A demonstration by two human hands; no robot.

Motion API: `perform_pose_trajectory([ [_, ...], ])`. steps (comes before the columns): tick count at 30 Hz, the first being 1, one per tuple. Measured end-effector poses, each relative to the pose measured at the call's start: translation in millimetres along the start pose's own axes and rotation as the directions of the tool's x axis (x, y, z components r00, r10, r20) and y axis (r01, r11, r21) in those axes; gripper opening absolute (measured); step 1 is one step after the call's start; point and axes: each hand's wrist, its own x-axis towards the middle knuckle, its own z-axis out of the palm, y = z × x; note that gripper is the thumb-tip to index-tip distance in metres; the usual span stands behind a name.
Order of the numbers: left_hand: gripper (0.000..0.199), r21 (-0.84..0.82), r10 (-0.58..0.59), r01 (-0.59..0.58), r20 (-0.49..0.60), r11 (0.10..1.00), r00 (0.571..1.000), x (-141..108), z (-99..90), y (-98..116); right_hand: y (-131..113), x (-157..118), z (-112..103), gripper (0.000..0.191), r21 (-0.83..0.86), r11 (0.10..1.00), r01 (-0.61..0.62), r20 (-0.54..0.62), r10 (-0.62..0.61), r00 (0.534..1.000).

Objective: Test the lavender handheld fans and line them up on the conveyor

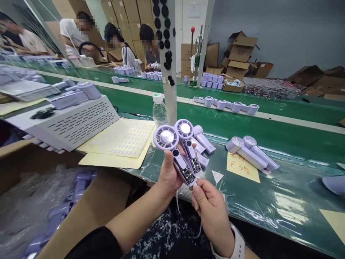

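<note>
My left hand (169,171) is closed round two lilac handheld fans, held side by side above the table edge. The nearer handheld fan (185,171) has its handle cover off, so a dark circuit board with small lit spots shows. Beside it, the second handheld fan (192,158) also has its board bare. At the lower end of the nearer handle, my right hand (208,201) pinches the end of a white cable (177,201); the fingers hide the plug itself. The cable loops down over my lap. Several more lilac fans (206,144) lie just behind the held ones.
Two fans (250,153) rest on a yellow note at right. A clear bottle (159,111) stands behind my hands. Left are sticker sheets (121,138), a slotted grey metal box (81,118) and a carton (107,201). A white post (169,72) rises ahead; co-workers sit beyond the green conveyor.
</note>
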Motion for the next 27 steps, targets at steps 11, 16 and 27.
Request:
perform_pose_trajectory([
  [11,0.064,-0.228,-0.183,0.190,0.052,0.955,0.982,-7,13.5,14,-13,-4,-12,0.028,-0.176,0.903,0.393,0.109,-0.379,0.919],
  [16,0.068,-0.101,-0.085,0.095,0.097,0.990,0.992,-10,12.0,11,-9,-4,-7,0.043,-0.143,0.980,0.140,-0.016,-0.144,0.989],
  [27,0.071,0.056,-0.002,-0.006,0.141,0.998,0.990,-16,8.2,8,-9,-7,-7,0.049,-0.026,0.998,0.056,-0.059,-0.057,0.997],
])
